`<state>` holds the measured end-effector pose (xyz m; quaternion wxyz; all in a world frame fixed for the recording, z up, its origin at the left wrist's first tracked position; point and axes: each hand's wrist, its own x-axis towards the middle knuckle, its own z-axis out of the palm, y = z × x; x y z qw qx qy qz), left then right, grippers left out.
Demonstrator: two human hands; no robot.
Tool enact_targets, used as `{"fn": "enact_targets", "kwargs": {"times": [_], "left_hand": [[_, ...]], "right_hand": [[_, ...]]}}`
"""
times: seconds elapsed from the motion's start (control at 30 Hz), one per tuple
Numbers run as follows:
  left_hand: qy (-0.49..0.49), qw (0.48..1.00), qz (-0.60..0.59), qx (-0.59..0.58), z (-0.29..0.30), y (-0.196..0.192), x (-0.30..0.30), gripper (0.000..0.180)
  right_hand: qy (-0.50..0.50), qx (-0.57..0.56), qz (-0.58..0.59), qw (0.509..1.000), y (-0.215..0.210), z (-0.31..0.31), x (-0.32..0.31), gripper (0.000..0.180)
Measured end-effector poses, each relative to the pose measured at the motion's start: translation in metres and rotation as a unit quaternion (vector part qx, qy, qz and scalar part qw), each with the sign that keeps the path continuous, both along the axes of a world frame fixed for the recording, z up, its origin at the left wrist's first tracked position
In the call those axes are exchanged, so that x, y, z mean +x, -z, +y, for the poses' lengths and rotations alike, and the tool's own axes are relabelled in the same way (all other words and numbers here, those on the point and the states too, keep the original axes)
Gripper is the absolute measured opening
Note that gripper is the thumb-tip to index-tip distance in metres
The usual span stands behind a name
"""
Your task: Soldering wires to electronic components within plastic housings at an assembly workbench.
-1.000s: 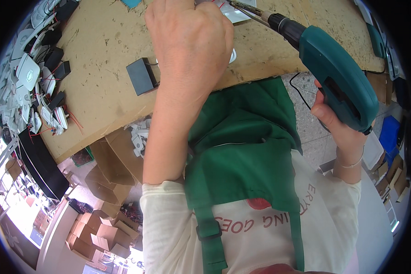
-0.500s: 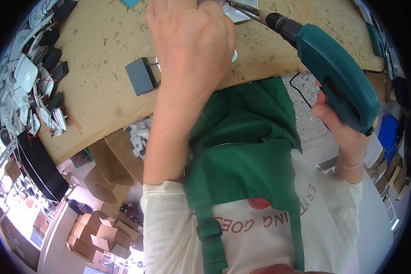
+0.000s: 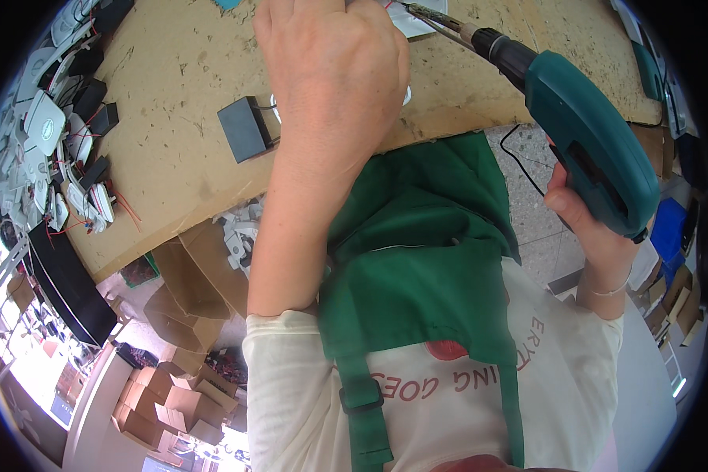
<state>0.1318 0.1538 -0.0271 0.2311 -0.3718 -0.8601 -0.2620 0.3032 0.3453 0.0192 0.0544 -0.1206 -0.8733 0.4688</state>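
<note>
My right hand (image 3: 594, 224) is wrapped around the handle of a teal soldering gun (image 3: 594, 130). Its dark barrel and thin metal tip point up and left, reaching the area beside my left hand's fingers. At the top centre, my left hand (image 3: 334, 67) is closed over the bench, its fingertips hidden by the hand itself and the picture's upper edge. What they hold, if anything, cannot be made out. White rounded edges of an object (image 3: 407, 95) show on both sides of that hand. A black box (image 3: 244, 130) with a short cable lies left of my wrist.
White plastic units with dark boxes and red wires are heaped along the left of the worn bench (image 3: 173, 157). A white sheet (image 3: 425, 17) lies beneath the soldering tip. Below the bench edge stand open cardboard boxes (image 3: 193, 275). A black cable (image 3: 519, 161) hangs near my right hand.
The soldering gun and my right hand have shifted slightly right and down, drawing the tip a little rightward. My left hand has moved slightly right.
</note>
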Motion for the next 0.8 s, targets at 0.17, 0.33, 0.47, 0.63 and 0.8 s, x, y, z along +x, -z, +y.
{"fn": "enact_targets", "kwargs": {"times": [0.17,0.33,0.47,0.63,0.8], "left_hand": [[0.004,1.0,0.005,0.001,0.0005,0.0,-0.0005,0.009],[0.004,1.0,-0.012,0.009,0.0014,-0.0026,0.0007,0.009],[-0.001,1.0,-0.001,-0.001,0.0007,-0.0034,0.0013,0.009],[-0.007,1.0,0.005,0.001,0.0015,-0.0014,0.0009,0.008],[-0.004,1.0,-0.001,0.008,0.0012,-0.0002,0.0,0.008]], "right_hand": [[0.03,-0.031,0.0,0.999,0.0018,-0.0015,0.0003,0.036],[0.016,-0.027,0.017,0.999,0.0057,-0.0005,-0.0003,0.036],[0.034,-0.015,0.019,0.999,0.0062,-0.0021,-0.0003,0.036],[0.011,-0.006,0.034,0.999,0.0061,-0.0027,-0.0028,0.036],[0.009,0.019,0.015,1.0,0.0048,-0.0032,-0.0038,0.034]]}}
